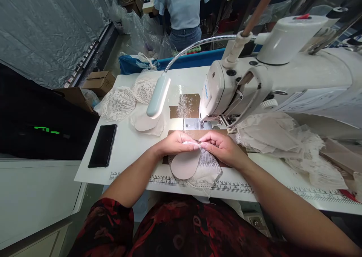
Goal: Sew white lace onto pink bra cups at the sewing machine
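Note:
Just in front of the needle area of a white sewing machine [215,87], my two hands meet over a white lace piece [207,166]. A smooth, pale oval pad [185,164] lies against the lace, below my fingers. My left hand [179,143] pinches the upper edge of the lace from the left. Close beside it, my right hand [219,146] pinches the same edge from the right. Fingertips of both hands nearly touch, and a small dark item between them is too small to name. The lace hangs down over the ruler markings at the table's front edge.
White lace cups [118,103] and a pale pad [147,122] lie at the left, near a black phone [102,146]. A lamp [158,95] hangs over the table. Lace and fabric pieces [271,134] are heaped at right. Another person [185,8] sits beyond.

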Motion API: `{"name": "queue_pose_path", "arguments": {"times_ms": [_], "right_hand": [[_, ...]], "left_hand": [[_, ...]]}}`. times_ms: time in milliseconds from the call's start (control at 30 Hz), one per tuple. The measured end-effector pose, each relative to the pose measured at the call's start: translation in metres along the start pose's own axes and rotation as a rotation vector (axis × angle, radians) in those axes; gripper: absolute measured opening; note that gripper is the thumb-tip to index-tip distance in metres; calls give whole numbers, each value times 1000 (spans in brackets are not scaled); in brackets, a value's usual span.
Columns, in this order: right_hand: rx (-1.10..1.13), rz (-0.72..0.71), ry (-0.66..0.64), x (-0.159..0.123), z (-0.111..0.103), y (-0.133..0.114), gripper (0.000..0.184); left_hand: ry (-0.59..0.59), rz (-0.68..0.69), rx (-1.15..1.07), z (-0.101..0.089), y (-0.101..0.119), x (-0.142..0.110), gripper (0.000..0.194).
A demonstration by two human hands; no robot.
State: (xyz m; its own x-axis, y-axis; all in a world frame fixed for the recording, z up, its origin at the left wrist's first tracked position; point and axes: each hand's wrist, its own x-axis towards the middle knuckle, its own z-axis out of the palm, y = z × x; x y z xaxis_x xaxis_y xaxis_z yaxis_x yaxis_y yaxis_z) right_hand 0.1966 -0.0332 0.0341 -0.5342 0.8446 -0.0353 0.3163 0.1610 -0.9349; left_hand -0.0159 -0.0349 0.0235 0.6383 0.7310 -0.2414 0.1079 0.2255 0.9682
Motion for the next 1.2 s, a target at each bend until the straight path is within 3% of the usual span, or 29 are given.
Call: {"name": "queue_pose_path", "arguments": {"times_ms": [133, 300, 433, 700, 967, 1200], "right_hand": [[50, 74, -21, 0, 3, 2, 39], [-58, 86, -101, 0, 0, -3, 23], [-84, 107, -75, 0, -3, -2, 22], [-91, 47, -61, -1, -3, -1, 25], [-64, 22, -66, -3, -10, 13, 31], [-201, -61, -76, -1, -10, 0, 27]], "left_hand": [[-35, 43, 32, -1, 5, 0, 37], [-100, -74, 135, -15, 17, -9, 33], [1, -85, 118, -22, 19, -14, 33], [65, -91, 56, -8, 8, -5, 36], [104, -93, 9, -6, 5, -6, 32], [69, -87, 58, -7, 4, -5, 33]]}}
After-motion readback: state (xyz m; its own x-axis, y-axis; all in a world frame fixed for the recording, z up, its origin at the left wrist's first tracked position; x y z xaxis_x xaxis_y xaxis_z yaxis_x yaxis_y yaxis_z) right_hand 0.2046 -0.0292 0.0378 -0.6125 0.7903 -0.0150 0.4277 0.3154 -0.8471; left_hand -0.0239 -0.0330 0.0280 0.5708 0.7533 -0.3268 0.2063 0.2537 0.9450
